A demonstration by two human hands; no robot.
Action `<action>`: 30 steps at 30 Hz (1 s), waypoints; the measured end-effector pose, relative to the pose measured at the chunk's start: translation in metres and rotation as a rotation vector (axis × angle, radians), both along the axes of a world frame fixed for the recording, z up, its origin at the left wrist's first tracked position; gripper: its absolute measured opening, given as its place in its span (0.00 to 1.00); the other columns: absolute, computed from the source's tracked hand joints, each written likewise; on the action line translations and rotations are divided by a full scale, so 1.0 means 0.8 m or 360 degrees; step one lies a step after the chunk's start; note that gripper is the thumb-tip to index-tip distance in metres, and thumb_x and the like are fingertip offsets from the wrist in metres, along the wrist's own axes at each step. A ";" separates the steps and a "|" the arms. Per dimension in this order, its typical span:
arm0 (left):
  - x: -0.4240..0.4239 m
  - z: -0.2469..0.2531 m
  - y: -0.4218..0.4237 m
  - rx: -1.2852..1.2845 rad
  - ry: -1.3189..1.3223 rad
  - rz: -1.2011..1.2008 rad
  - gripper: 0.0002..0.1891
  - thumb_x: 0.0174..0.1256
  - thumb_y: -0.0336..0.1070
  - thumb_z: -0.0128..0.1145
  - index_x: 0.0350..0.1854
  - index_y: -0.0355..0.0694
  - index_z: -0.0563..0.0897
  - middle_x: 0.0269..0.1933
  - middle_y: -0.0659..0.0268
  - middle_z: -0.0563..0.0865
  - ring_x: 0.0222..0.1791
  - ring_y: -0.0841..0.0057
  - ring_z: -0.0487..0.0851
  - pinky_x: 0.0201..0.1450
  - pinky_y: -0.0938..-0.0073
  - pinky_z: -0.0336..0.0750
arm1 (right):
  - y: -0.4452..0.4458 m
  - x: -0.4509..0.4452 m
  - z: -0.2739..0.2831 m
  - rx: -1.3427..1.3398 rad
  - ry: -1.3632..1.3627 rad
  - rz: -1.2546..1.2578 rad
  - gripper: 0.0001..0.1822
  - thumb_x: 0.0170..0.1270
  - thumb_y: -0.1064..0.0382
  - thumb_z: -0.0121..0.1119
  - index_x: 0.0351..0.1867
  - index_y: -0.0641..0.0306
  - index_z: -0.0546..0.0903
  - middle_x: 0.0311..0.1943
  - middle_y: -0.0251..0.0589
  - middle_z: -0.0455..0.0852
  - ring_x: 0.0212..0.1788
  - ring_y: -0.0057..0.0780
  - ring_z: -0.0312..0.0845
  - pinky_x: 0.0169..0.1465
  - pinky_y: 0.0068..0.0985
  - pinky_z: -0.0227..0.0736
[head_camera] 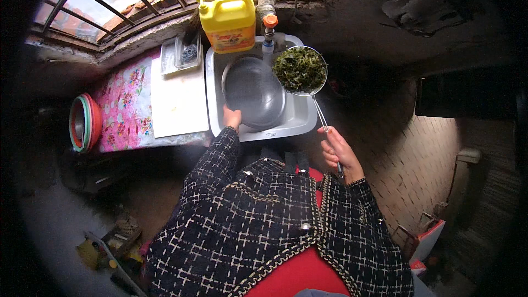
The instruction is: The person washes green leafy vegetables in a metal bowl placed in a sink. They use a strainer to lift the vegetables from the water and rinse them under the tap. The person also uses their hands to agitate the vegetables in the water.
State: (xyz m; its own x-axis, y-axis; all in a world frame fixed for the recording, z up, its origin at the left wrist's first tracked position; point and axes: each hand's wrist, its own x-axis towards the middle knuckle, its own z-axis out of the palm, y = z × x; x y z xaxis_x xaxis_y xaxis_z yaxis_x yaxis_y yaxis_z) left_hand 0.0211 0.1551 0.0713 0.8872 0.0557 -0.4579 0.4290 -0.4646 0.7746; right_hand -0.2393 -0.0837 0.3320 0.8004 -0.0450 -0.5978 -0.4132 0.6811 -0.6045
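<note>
My right hand grips the handle of a wire-rimmed strainer. Chopped leafy greens heap up in its bowl, which is over the right side of the sink. Inside the sink, a large round metal pan is tilted. My left hand is at the pan's near left rim, with its fingers partly hidden there. Behind the pan stands a tap with an orange knob.
A yellow jug with a pump stands at the sink's back edge. Left of the sink, a white board bears clear plastic trays on a floral tablecloth. Nested basins rest at the far left. A barred window is behind.
</note>
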 end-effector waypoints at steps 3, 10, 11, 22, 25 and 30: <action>0.005 0.098 -0.021 0.0540 -0.0115 -0.0345 0.33 0.53 0.30 0.53 0.65 0.33 0.62 0.52 0.39 0.80 0.52 0.47 0.81 0.56 0.54 0.73 | -0.003 -0.005 -0.016 0.0017 -0.0038 -0.0056 0.14 0.78 0.52 0.41 0.56 0.54 0.68 0.18 0.25 0.61 0.10 0.09 0.51 0.11 0.12 0.53; 0.002 0.130 -0.040 0.0932 -0.0957 -0.0591 0.41 0.52 0.26 0.55 0.71 0.32 0.54 0.66 0.37 0.66 0.39 0.44 0.84 0.43 0.54 0.79 | -0.003 0.006 -0.028 -0.0028 -0.0077 -0.0030 0.14 0.78 0.52 0.40 0.55 0.54 0.70 0.17 0.24 0.60 0.10 0.08 0.48 0.11 0.10 0.48; 0.001 0.129 -0.042 0.0982 -0.1002 -0.0617 0.41 0.52 0.25 0.54 0.72 0.33 0.53 0.66 0.36 0.66 0.38 0.44 0.84 0.42 0.55 0.80 | -0.004 0.006 -0.034 -0.0018 -0.0086 -0.0028 0.14 0.78 0.52 0.40 0.54 0.54 0.70 0.17 0.24 0.60 0.10 0.08 0.48 0.11 0.10 0.48; 0.054 0.119 -0.011 0.0783 -0.0392 -0.0514 0.29 0.52 0.30 0.53 0.59 0.23 0.67 0.45 0.35 0.81 0.42 0.45 0.84 0.46 0.57 0.80 | -0.014 -0.001 -0.059 -0.0041 -0.0132 0.0028 0.14 0.77 0.50 0.42 0.53 0.53 0.69 0.17 0.25 0.61 0.09 0.09 0.52 0.10 0.12 0.53; 0.069 0.117 0.007 -0.0367 0.0444 -0.0142 0.14 0.53 0.30 0.51 0.40 0.27 0.79 0.39 0.50 0.83 0.39 0.56 0.85 0.39 0.62 0.83 | -0.016 -0.005 -0.058 -0.0033 -0.0108 -0.0011 0.14 0.77 0.50 0.42 0.54 0.53 0.69 0.17 0.25 0.61 0.09 0.09 0.51 0.10 0.12 0.52; 0.072 0.100 0.016 -0.0587 0.0836 -0.0063 0.02 0.53 0.28 0.55 0.24 0.38 0.76 0.31 0.62 0.77 0.29 0.73 0.79 0.28 0.79 0.83 | -0.019 -0.009 -0.057 -0.0021 -0.0122 -0.0080 0.13 0.77 0.51 0.43 0.54 0.52 0.69 0.17 0.25 0.61 0.09 0.09 0.51 0.11 0.12 0.51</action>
